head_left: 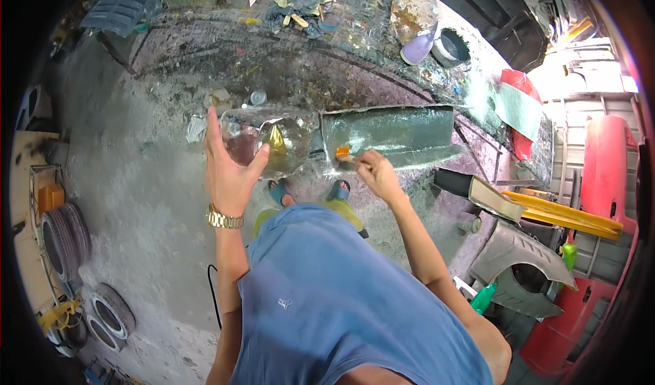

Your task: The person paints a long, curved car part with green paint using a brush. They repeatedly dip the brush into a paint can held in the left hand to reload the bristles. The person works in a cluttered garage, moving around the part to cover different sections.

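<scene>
Grasping one brush (343,153) over one panel (389,134), right fingers (372,164); left fingers (214,134) clasp one clear container (240,143).

Stained workbench (368,26) | purple container (417,47) | grey bucket (452,48) | crumpled scraps (315,0)

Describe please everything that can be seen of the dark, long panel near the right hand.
The long panel is dark grey-green and roughly rectangular, with pale, uneven edges and a lengthwise line. Its surface looks shiny, with whitish streaks; the material is uncertain. It extends left to right, just right of the shiny clear object. The right hand holds an orange-tipped brush at its near left corner; contact is unclear.
</scene>
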Motion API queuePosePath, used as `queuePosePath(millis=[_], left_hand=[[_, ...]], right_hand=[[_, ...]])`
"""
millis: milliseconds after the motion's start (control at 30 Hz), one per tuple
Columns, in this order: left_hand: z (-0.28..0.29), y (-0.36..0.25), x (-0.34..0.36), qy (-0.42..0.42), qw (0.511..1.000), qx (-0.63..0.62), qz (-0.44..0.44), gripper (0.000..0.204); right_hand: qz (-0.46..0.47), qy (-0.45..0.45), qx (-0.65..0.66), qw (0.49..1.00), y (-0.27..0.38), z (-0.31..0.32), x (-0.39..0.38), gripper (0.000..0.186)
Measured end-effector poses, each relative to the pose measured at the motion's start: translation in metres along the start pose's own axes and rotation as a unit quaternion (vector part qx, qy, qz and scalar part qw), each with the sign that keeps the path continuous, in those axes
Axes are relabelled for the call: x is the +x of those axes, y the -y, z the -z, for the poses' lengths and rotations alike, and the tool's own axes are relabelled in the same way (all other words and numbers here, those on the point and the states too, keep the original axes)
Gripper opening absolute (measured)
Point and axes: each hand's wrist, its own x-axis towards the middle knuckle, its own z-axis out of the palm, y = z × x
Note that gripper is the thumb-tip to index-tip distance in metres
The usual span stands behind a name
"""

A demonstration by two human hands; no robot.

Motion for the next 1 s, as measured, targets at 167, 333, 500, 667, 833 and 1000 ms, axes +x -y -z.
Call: queuePosePath(millis=[167, 333, 500, 667, 833, 1000], left_hand=[[-0.009, -0.007, -0.004, 0.0, 1.0, -0.014, 0.003, 0.098], [-0.017, -0.011, -0.01, -0.011, 0.999, -0.032, -0.005, 0.098], [-0.021, -0.013, -0.018, -0.019, 0.997, -0.075, 0.032, 0.099], [-0.032, -0.025, -0.02, -0.03, 0.995, -0.092, 0.038, 0.099], [-0.041, -0.037, -0.027, -0.029, 0.994, -0.085, 0.056, 0.1], [-0.051, -0.044, -0.034, -0.028, 0.996, -0.068, 0.049, 0.102]], right_hand=[[0.026, 0.068, -0.024, 0.997, 0.009, 0.011, 0.009, 0.017], [0.045, 0.187, 0.045, 0.98, 0.026, 0.031, 0.02, 0.018], [-0.095, 0.074, 0.192, 0.974, 0.015, 0.053, 0.02, 0.02], [-0.221, -0.03, 0.229, 0.947, -0.051, 0.018, 0.031, 0.025], [-0.215, -0.077, 0.193, 0.954, -0.091, 0.05, 0.018, 0.024], [-0.137, -0.074, 0.306, 0.939, -0.015, 0.128, 0.007, 0.023]])
